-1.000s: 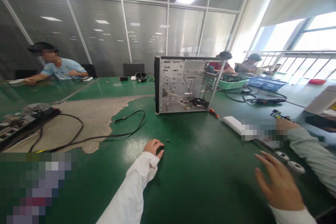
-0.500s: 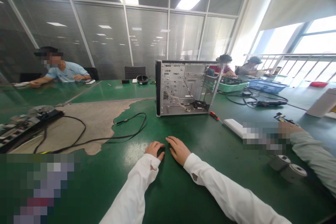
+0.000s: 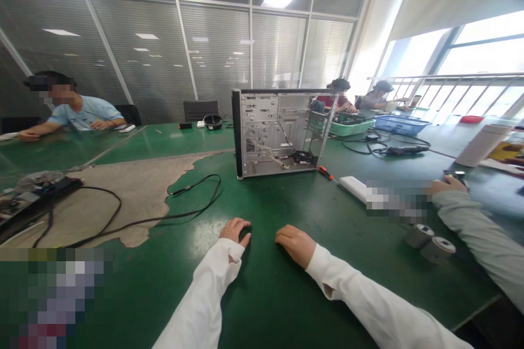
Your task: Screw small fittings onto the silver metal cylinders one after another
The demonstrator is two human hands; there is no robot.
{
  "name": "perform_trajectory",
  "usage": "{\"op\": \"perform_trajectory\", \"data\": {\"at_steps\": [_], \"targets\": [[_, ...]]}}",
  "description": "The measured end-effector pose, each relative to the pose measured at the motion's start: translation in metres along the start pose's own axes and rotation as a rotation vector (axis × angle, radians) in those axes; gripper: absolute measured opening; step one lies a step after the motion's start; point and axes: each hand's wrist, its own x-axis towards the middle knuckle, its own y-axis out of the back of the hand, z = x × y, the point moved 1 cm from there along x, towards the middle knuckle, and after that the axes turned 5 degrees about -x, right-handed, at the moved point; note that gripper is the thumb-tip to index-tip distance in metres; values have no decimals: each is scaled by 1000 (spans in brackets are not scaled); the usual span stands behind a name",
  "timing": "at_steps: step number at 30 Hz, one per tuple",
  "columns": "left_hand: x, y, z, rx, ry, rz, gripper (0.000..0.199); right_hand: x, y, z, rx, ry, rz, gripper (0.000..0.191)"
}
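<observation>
My left hand (image 3: 236,231) rests on the green table, holding nothing, its thumb apart from the loosely bent fingers. To its right, across a gap, my right hand (image 3: 297,244) lies palm down with fingers together and slightly bent; its thumb is hidden and no object shows in it. Beyond both hands stands a computer case (image 3: 260,131) with its side off, bare metal, loose wires and a black fan-like part (image 3: 302,157) inside. At its lower right corner lies a screwdriver (image 3: 325,173) with an orange and black handle. Neither hand touches the case.
A white bar-shaped object (image 3: 355,188) and two metal cylinders (image 3: 438,250) lie to the right, near a co-worker's grey sleeve (image 3: 470,223). A black cable (image 3: 192,211) crosses the left side. Green (image 3: 352,127) and blue baskets (image 3: 403,125) stand behind. Other people sit farther off.
My right hand has moved to the right, away from my left hand, and its fingers are more bent. The view has shifted to the right. The left hand stays on the table.
</observation>
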Motion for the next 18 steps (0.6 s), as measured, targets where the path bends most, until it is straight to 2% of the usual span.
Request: {"op": "perform_trajectory", "data": {"at_steps": [2,4,6,10,14,16,18], "targets": [[1,0,0,5,7,-3,31,-31,17,6,-17,-33,-26,29],[2,0,0,13,13,-7,30,-69,36,18,-70,-132,-9,29],[3,0,-1,18,10,-10,30,-109,58,36,-176,-278,43,27],[4,1,-1,12,-10,-8,29,-181,112,74,-494,-668,204,24],[5,1,-1,7,-13,-7,27,-223,154,106,-749,-1034,180,28],[5,1,-1,9,-19,-7,28,-235,161,120,-774,-1134,126,27],[4,0,-2,16,-22,-12,28,-243,159,132,-706,-1184,61,25]]}}
